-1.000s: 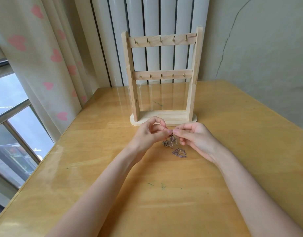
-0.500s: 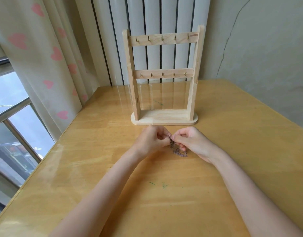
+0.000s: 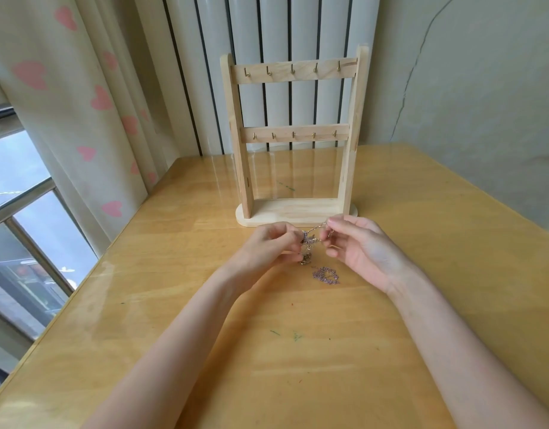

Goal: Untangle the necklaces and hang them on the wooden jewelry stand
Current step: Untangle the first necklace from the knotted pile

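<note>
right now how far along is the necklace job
Nothing is hung: every hook on the wooden stand is bare. In hand: the left hand and right hand pinch the tangled chains, another clump lying on the table. Left: finish untangling, then hang.

2 bare forearms reach in from the bottom edge, no sleeves in sight. Left hand (image 3: 268, 246) and right hand (image 3: 364, 252) wear nothing: no rings, no watch, no bracelet. Nails short, unpainted.
</note>
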Tool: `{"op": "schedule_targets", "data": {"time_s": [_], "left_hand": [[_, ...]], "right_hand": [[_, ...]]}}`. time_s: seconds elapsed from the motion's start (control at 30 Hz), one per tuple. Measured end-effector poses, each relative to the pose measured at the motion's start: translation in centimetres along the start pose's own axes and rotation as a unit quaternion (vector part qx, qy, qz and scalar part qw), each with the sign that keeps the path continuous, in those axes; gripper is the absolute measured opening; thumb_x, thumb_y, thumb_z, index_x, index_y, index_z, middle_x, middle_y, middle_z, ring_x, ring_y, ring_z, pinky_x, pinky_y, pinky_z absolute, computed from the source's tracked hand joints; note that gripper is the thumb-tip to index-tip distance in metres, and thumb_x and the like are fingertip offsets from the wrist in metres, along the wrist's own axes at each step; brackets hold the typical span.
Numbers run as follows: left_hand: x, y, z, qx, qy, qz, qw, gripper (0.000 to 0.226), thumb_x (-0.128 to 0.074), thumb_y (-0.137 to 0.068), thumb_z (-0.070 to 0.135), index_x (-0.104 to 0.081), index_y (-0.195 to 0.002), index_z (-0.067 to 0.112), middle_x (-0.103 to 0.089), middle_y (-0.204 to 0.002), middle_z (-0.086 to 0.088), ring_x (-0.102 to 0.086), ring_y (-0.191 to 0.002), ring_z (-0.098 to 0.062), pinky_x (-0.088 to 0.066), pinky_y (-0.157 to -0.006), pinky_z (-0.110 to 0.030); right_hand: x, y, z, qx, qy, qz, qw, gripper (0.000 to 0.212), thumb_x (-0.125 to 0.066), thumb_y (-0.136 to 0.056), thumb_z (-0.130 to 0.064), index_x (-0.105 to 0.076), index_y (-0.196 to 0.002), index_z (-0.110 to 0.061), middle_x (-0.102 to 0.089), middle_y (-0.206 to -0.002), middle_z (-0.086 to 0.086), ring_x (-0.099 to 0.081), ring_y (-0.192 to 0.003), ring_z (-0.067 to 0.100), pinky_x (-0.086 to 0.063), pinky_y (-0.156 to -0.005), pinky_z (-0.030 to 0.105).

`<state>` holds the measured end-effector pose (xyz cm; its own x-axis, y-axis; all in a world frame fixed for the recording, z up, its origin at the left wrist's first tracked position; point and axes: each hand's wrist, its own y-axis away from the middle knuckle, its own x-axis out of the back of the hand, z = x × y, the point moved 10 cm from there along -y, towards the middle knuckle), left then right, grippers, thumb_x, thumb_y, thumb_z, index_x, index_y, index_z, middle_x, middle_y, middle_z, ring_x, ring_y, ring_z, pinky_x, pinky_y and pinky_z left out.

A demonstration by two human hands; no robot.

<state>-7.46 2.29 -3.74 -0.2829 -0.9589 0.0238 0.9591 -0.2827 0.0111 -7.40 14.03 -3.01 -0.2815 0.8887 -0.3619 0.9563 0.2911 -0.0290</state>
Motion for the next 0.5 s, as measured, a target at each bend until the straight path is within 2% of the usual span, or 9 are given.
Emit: {"op": "schedule_targets", "data": {"time_s": [0.1, 0.17, 0.23, 0.33, 0.43, 0.5], "left_hand": [[-0.5, -0.1, -0.3, 0.030, 0.130, -0.012, 0.991, 0.020, -0.050, -0.092, 0.004, -0.056, -0.075, 0.012, -0.063, -0.075, -0.001, -0.063, -0.070, -0.009, -0.055, -0.072, -0.019], [-1.1, 0.0, -0.3, 0.038, 0.185, -0.028, 0.982, 0.020, -0.048, -0.091, 0.000, -0.053, -0.077, 0.012, -0.066, -0.077, -0.003, -0.062, -0.063, -0.011, -0.054, -0.063, -0.017], [-1.3, 0.1, -0.3, 0.042, 0.177, -0.030, 0.983, 0.021, -0.045, -0.092, -0.001, -0.051, -0.078, 0.013, -0.066, -0.074, -0.003, -0.058, -0.056, -0.009, -0.050, -0.053, -0.016], [-1.5, 0.2, -0.9, 0.063, 0.166, -0.024, 0.984, 0.017, -0.043, -0.093, 0.000, -0.055, -0.087, 0.011, -0.061, -0.081, -0.008, -0.057, -0.059, -0.014, -0.045, -0.047, -0.017], [-1.6, 0.2, -1.7, 0.085, 0.132, -0.029, 0.987, 0.007, -0.053, -0.092, 0.016, -0.059, -0.094, 0.012, -0.060, -0.088, -0.006, -0.053, -0.066, -0.015, -0.048, -0.053, -0.017], [-1.7, 0.2, -1.6, 0.070, 0.064, -0.044, 0.995, 0.006, -0.064, -0.085, 0.018, -0.061, -0.090, 0.015, -0.062, -0.083, -0.001, -0.051, -0.069, -0.011, -0.046, -0.059, -0.017]], "right_hand": [[-0.1, 0.0, 0.2, -0.009, 0.028, 0.006, 1.000, 0.014, -0.053, -0.088, -0.006, -0.055, -0.075, -0.009, -0.057, -0.060, 0.002, -0.048, -0.053, 0.011, -0.038, -0.045, 0.018], [-0.1, 0.0, 0.6, -0.018, 0.026, 0.010, 0.999, 0.015, -0.053, -0.089, -0.006, -0.055, -0.075, -0.009, -0.053, -0.058, 0.001, -0.045, -0.050, 0.011, -0.035, -0.043, 0.018], [-0.2, -0.1, 0.8, -0.021, 0.021, 0.012, 0.999, 0.015, -0.051, -0.090, -0.006, -0.054, -0.076, -0.009, -0.049, -0.054, -0.002, -0.040, -0.048, 0.010, -0.031, -0.042, 0.018], [-0.1, -0.2, 0.6, -0.007, 0.015, 0.022, 1.000, 0.016, -0.051, -0.091, -0.008, -0.055, -0.076, -0.012, -0.041, -0.049, -0.005, -0.036, -0.050, 0.009, -0.031, -0.048, 0.020], [0.3, -0.2, 0.0, 0.025, 0.031, 0.046, 0.998, 0.013, -0.052, -0.091, -0.009, -0.056, -0.079, -0.012, -0.039, -0.047, -0.006, -0.044, -0.056, 0.011, -0.038, -0.057, 0.020], [0.2, -0.1, -0.4, 0.038, 0.047, 0.053, 0.997, 0.012, -0.052, -0.091, -0.009, -0.056, -0.080, -0.011, -0.042, -0.047, -0.004, -0.050, -0.055, 0.012, -0.039, -0.053, 0.019]]}}
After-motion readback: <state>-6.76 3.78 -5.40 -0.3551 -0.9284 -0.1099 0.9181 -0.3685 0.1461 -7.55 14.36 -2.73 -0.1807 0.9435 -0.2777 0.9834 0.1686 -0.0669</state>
